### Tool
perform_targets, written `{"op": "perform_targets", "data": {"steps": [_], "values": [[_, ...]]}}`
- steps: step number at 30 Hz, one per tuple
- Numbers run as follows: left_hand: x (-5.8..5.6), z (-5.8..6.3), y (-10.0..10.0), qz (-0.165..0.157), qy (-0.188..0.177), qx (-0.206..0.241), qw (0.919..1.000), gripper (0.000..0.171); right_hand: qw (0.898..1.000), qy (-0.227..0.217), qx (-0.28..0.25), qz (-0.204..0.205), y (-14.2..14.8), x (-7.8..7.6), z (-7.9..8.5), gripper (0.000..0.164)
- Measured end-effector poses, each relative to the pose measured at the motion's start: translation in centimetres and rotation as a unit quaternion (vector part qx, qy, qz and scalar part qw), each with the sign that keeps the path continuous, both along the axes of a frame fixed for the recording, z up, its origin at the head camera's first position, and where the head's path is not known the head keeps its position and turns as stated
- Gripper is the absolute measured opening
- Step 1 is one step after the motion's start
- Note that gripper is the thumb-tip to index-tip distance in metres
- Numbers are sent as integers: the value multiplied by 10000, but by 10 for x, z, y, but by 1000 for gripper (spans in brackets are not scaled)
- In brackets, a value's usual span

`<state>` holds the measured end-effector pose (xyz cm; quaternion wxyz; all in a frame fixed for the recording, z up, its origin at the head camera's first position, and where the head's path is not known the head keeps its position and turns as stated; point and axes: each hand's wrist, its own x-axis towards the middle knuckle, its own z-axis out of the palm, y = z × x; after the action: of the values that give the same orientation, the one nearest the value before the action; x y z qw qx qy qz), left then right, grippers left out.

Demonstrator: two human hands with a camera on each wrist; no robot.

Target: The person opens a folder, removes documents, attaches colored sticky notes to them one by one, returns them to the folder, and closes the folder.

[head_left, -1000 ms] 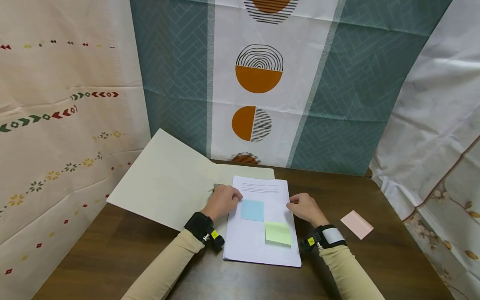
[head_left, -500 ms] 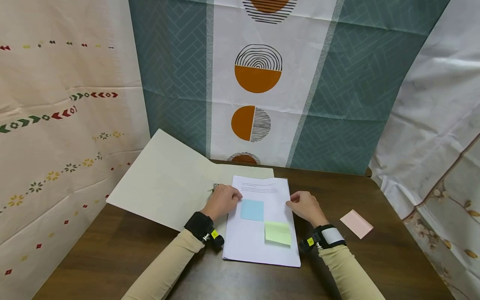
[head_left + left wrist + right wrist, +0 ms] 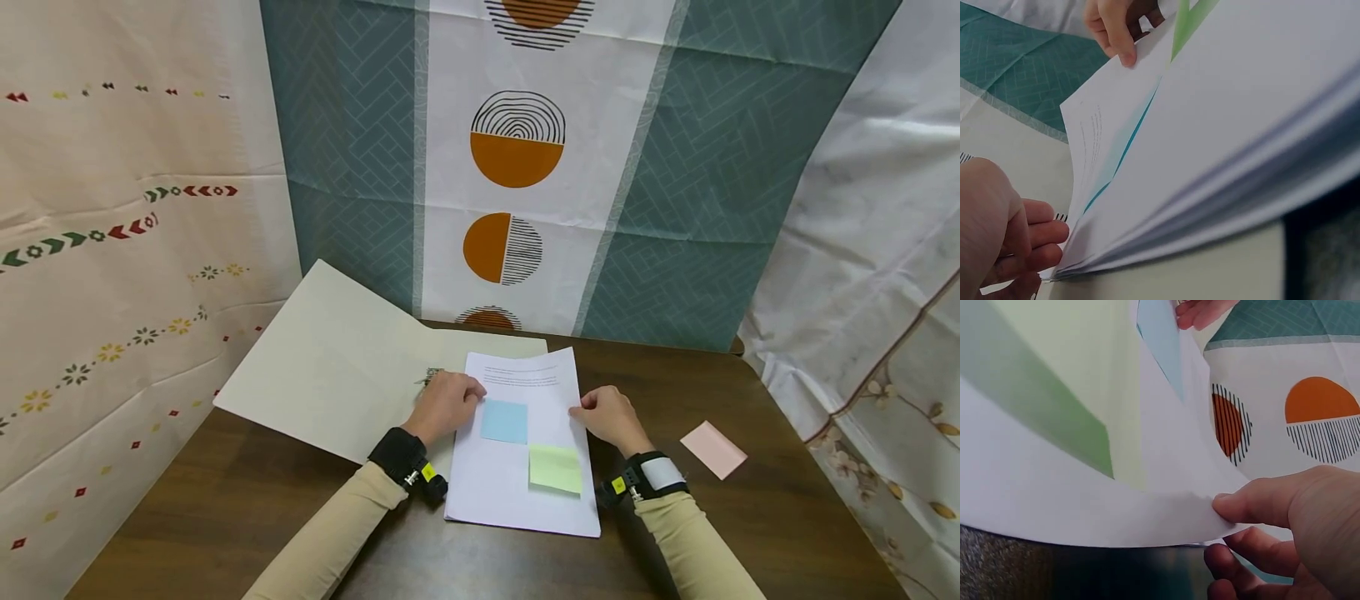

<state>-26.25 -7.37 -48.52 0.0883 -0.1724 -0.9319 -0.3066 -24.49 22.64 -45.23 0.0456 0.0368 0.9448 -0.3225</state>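
Note:
A stack of white paper (image 3: 517, 504) lies over the right part of an opened cream folder (image 3: 337, 358). Printed lines run across its top, and a blue sticky note (image 3: 504, 422) and a green sticky note (image 3: 555, 469) are on the upper sheet. My right hand (image 3: 611, 417) pinches the stack's right edge between thumb and fingers, and in the right wrist view the paper (image 3: 1166, 519) bows upward there. At the left edge my left hand (image 3: 446, 404) holds the stack with curled fingers (image 3: 1047, 232); its thumb is hard to make out.
A pink sticky note (image 3: 714, 450) lies on the brown table (image 3: 660, 375) to the right. Behind the left hand shows a metal fastener (image 3: 431, 374) on the folder. Patterned cloths (image 3: 352, 167) hang at the back and sides.
My right hand has shifted slightly left with the paper's edge, and the sheet's upper right corner has risen. The left hand stays in place.

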Motion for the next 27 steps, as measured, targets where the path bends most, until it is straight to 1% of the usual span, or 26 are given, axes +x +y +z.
{"op": "perform_targets", "data": {"steps": [5,10,14,18,22,27], "values": [[-2,-1,-1,-80,146,189,9997,22,10000,23,-6,-3,5,1,3,28],[-2,-1,-2,-90,235,291,9993,23,10000,27,-65,-38,12,4,8,28],[-2,-1,-2,-57,187,288,9994,23,10000,52,-28,-74,20,4,9,30],[-1,0,-1,1,35,261,9997,22,9999,63,74,-122,29,3,9,33],[1,1,-1,60,-114,218,9997,22,9998,0,136,-172,40,5,10,34],[1,1,0,72,-189,174,9996,21,9994,-82,255,-226,57,6,12,37]]}}
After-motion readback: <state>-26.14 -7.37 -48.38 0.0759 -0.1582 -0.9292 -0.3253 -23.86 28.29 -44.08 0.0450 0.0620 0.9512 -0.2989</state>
